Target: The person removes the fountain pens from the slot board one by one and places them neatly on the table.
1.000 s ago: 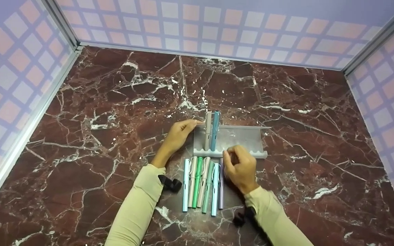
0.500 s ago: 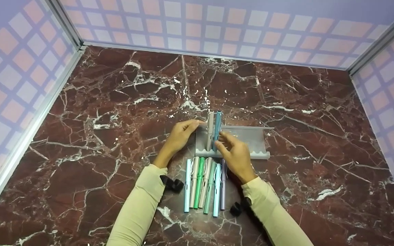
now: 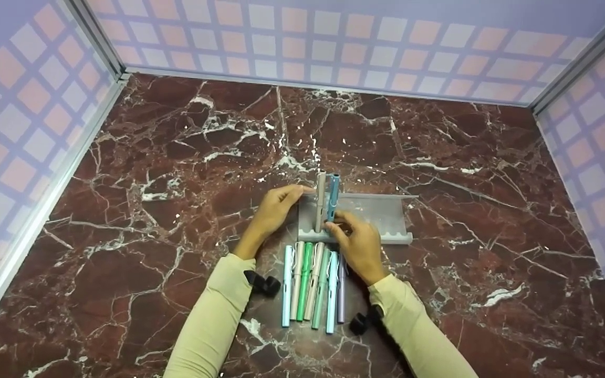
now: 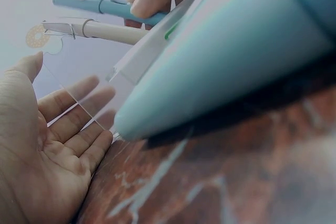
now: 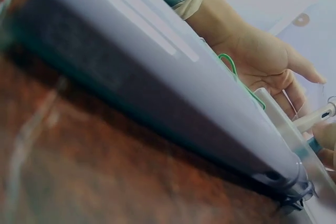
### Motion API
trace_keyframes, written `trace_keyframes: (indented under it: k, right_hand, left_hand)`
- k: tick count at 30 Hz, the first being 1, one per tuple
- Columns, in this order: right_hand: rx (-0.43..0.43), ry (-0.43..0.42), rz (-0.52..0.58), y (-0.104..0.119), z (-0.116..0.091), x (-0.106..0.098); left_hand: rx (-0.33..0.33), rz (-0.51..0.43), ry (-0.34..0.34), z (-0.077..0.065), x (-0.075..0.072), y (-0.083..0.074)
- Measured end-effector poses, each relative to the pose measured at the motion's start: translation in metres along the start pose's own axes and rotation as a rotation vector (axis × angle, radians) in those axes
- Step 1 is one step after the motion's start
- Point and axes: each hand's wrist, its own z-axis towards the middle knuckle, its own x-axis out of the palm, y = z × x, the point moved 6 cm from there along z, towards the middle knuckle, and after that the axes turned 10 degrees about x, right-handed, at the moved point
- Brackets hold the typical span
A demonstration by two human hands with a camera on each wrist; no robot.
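A clear display rack (image 3: 371, 210) with a notched front ledge stands on the marble surface. A beige pen (image 3: 321, 202) and a blue pen (image 3: 333, 191) lean upright in its left part. My right hand (image 3: 359, 244) pinches the blue pen low down between thumb and fingers, as the left wrist view also shows. At the rack's left edge, my left hand (image 3: 276, 210) touches the clear panel; its fingers (image 4: 73, 106) are fairly straight and show through the panel. In front lies a row of capped pens, with a light blue pen (image 3: 286, 286) leftmost and a purple pen (image 3: 341, 294) rightmost.
Between the end pens lie green (image 3: 302, 294), beige, grey-green and light blue pens, side by side. Red-brown marble (image 3: 176, 157) surrounds the rack. Checked panels (image 3: 334, 47) close off the back and both sides. Close pens block much of both wrist views.
My right hand has moved from the rack's front ledge left to the blue pen and now pinches it, lower than half a second ago. My left hand stays at the rack's edge.
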Motion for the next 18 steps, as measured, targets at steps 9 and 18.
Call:
trace_keyframes:
  k: [9, 18]
  right_hand:
    - [-0.036, -0.127, 0.218, -0.004, 0.000, -0.011]
    - [-0.040, -0.256, 0.169, -0.020, 0.000, -0.037]
  left_hand:
    - [0.010, -0.003, -0.001, 0.000, -0.002, 0.000]
    - [-0.026, 0.006, -0.016, 0.000, 0.001, 0.000]
